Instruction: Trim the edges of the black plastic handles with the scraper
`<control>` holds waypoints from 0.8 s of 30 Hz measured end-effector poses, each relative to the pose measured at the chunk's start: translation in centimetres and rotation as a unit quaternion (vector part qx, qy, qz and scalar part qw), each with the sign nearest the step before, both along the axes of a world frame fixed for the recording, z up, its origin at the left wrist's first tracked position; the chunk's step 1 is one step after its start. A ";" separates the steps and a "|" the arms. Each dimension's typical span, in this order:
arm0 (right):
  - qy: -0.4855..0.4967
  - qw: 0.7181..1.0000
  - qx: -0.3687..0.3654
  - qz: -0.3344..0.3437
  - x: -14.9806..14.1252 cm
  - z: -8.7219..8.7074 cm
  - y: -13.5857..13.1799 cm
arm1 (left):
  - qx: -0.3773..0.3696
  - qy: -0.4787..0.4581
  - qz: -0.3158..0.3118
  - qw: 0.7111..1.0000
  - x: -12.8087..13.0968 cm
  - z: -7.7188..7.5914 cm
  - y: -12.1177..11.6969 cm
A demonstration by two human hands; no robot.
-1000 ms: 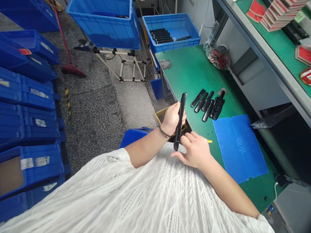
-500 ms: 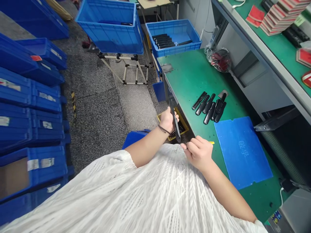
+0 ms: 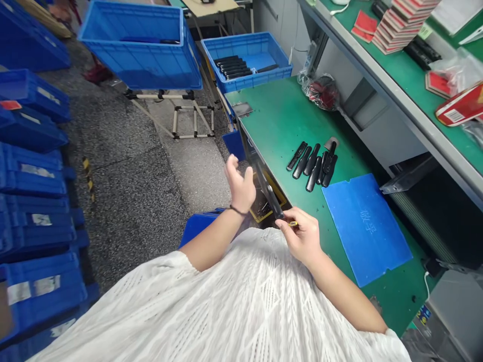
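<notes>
Black plastic bar point(image 3: 268, 192) slanted over a yellow tray point(image 3: 257, 219), its lower end at the fingertips of the right hand point(image 3: 302, 236), apparently pinched there with a yellow sliver point(image 3: 293, 223). The left hand point(image 3: 238, 186) stood open, empty. Such small work suited a light, steady pinch.

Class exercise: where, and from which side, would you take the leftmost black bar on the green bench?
Around its middle, from above and its outer side: the leftmost black bar is long, slim and flat on the green bench, with that side free, while the next bar lies close on the other.
</notes>
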State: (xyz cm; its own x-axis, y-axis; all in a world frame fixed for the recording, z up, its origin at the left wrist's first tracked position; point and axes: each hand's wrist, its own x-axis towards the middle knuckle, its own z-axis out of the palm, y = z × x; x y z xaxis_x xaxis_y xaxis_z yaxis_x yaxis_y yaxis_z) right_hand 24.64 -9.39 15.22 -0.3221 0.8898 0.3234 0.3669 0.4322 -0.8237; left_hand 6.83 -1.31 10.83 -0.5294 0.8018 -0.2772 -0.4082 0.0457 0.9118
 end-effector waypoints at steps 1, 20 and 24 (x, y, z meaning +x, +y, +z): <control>0.006 1.000 0.003 0.004 0.2 0.5 -0.1 | 0.082 0.113 -0.039 0.989 -0.4 0.3 -0.9; -0.291 0.938 0.181 0.053 2.0 5.2 1.5 | 0.327 0.383 -0.392 0.770 0.7 2.2 -2.8; -0.299 0.926 0.226 0.038 2.2 5.4 1.8 | 0.310 0.372 -0.381 0.788 1.0 2.3 -3.0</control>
